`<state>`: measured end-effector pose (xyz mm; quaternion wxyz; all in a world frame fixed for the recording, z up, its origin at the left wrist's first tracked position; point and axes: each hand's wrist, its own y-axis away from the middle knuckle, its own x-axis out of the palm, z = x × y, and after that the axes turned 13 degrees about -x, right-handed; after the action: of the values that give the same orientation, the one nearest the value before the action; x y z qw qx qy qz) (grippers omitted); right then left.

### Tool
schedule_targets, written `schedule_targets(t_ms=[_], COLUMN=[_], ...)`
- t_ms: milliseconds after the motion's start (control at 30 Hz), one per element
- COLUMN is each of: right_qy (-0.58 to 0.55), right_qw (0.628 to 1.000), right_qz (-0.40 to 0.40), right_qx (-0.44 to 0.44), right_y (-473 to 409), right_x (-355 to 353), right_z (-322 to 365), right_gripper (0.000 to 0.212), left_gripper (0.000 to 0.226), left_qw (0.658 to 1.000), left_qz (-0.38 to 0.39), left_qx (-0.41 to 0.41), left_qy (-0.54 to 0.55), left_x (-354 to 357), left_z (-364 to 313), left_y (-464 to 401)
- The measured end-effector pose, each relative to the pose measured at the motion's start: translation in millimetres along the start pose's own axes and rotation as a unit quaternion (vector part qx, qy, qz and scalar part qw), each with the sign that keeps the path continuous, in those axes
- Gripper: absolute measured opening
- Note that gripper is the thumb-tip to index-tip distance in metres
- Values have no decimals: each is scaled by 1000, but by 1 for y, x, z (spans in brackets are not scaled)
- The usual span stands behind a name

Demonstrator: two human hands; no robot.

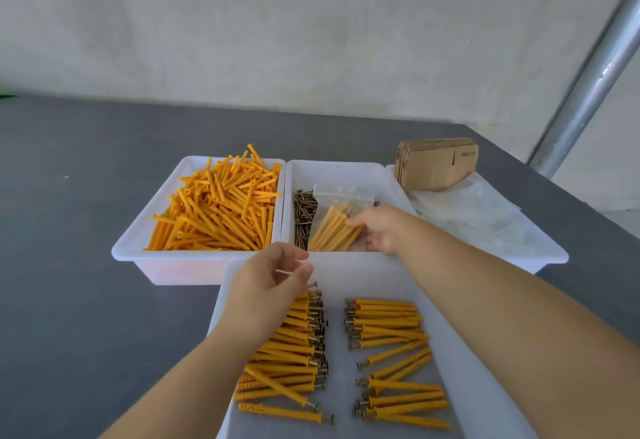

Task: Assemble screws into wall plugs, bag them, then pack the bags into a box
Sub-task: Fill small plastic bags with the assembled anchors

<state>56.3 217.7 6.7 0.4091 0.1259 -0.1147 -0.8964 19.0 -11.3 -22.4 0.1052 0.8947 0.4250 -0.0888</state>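
A clear bag of orange plugs with screws (333, 227) lies in the middle white tray (341, 170), on top of loose dark screws (304, 211). My right hand (379, 229) rests on the bag's right side, fingers around it. My left hand (273, 281) hovers over the near white tray (341, 277), fingers curled apart and holding nothing. That near tray holds assembled orange plugs with screws (391, 345) in two groups. A left white tray (152, 210) is heaped with bare orange wall plugs (221, 206).
Flat cardboard boxes (436, 164) stand stacked at the back right, over a pile of clear empty bags (474, 213). The trays sit on a dark grey table (79, 196). A metal pole (588, 78) slants at the right before a pale wall.
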Motion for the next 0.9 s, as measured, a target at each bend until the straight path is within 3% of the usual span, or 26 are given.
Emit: schedule_targets(t_ms=[67, 133, 167, 233, 267, 333, 433, 533, 667, 800, 900], right_qy=[44, 184, 293, 491, 540, 580, 619, 585, 601, 543, 525], right_qw=[999, 983, 954, 841, 787, 737, 741, 788, 771, 827, 828], right_qz=[12, -7, -37, -148, -203, -246, -219, -189, -198, -147, -192], right_qx=[14, -12, -53, -173, -219, -247, -142, -32, -67, -5, -46], right_y=[-6, -13, -16, -21, -25, -33, -40, -41, -35, -30, -14], right_x=[-1, -11, -17, -30, -38, -52, -70, -93, -116, -112, -106], right_z=[-2, 0, 2, 10, 15, 24, 27, 15, -2, 18, 31], right_gripper=[3, 24, 32, 27, 17, 24, 27, 15, 19, 39, 37], left_gripper=[7, 8, 8, 9, 10, 11, 11, 9, 8, 8, 7], left_qw=[1000, 1000, 999, 999, 999, 999, 998, 997, 997, 996, 996], left_qz=[11, 19, 21, 22, 22, 24, 26, 25, 22, 27, 31], left_qx=[4, 11, 14, 16, 16, 18, 20, 22, 23, 20, 12], left_qy=[-9, -16, -21, -35, -39, -43, -48, -63, -76, -86, -80], left_x=[2, 3, 4, 5, 5, 5, 5, 5, 7, 7, 5], left_z=[1, 2, 2, 2, 2, 2, 2, 2, 2, 3, 5], left_y=[-1, -1, -1, -2, -2, -2, -2, -2, -3, -3, -4])
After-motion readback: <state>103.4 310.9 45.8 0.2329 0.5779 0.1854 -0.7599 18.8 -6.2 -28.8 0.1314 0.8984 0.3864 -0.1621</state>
